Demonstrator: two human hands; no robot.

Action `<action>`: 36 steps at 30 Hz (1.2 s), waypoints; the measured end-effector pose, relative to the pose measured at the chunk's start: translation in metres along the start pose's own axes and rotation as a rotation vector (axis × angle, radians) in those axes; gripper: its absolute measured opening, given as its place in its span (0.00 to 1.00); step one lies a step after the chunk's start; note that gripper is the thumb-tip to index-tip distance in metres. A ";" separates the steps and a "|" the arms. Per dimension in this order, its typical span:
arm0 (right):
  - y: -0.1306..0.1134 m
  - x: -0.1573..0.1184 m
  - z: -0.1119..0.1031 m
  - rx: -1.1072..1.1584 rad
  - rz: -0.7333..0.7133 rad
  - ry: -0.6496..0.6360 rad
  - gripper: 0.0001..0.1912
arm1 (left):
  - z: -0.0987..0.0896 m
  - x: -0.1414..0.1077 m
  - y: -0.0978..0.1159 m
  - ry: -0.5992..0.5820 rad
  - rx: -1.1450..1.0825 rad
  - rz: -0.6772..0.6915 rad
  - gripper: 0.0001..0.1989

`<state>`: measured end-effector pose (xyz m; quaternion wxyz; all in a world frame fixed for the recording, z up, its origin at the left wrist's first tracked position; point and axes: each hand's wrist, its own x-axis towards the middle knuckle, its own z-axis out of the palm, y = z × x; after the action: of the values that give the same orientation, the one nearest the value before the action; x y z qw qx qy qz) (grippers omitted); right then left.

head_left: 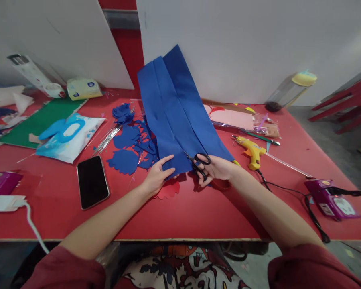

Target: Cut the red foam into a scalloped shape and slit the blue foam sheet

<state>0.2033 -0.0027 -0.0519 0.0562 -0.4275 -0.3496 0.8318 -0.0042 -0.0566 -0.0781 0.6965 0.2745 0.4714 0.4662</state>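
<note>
A long blue sheet (171,104) with creases along its length leans up against the white board at the back, its lower end near me on the red table. My left hand (158,174) grips the sheet's bottom left corner, fingers on top. Black scissors (202,162) are in my right hand (213,168), their blades partly open at the sheet's lower edge. Just under my left hand lies a red scalloped piece (169,190). Blue cut-out shapes (124,161) and scraps are spread left of the sheet.
A phone (93,182), a wipes pack (67,136) and silver wires (108,138) lie left. On the right are a yellow glue gun (251,151), a purple power socket (332,198) and a bottle (289,92). White boards (243,48) stand behind.
</note>
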 end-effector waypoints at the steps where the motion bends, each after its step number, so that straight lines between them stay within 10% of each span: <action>1: 0.000 -0.001 0.000 -0.004 -0.006 -0.021 0.24 | 0.000 0.000 0.000 -0.002 -0.002 0.004 0.30; 36: 0.021 0.036 0.011 0.075 -0.324 0.007 0.26 | -0.009 -0.005 -0.004 -0.057 0.285 0.118 0.41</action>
<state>0.1761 -0.0101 -0.0849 0.2066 -0.3659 -0.3826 0.8228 -0.0117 -0.0635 -0.0830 0.6350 0.4107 0.4959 0.4268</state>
